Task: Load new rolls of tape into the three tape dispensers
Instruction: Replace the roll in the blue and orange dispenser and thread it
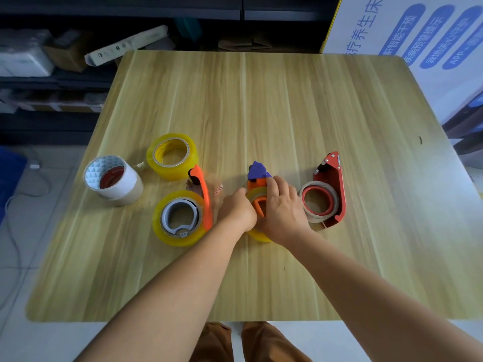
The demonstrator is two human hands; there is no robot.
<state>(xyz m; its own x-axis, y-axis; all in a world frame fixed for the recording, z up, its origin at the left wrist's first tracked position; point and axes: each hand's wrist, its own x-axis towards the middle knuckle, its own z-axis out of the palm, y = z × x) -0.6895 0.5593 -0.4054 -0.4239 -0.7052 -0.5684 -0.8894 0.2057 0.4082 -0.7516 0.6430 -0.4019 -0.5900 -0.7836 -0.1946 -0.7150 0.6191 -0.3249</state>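
Three tape dispensers lie in a row on the wooden table (261, 105). The left one, orange with a grey hub (202, 194), carries a yellow roll (162, 231). The middle one, orange with a purple head (257, 172), carries a yellow roll (257, 192) and lies between my hands. My left hand (239, 207) grips it from the left; my right hand (281, 205) grips the roll and frame from the right. The red metal dispenser (330, 186) on the right holds a thin, nearly bare cardboard core (317, 199). A loose yellow roll (171, 155) and a white roll (112, 180) stand at the left.
Dark shelving with boxes and packages (65, 53) runs behind the table at the left. A white board with blue printed labels (418, 35) leans at the back right. My knees in brown trousers (248, 343) show below the near table edge.
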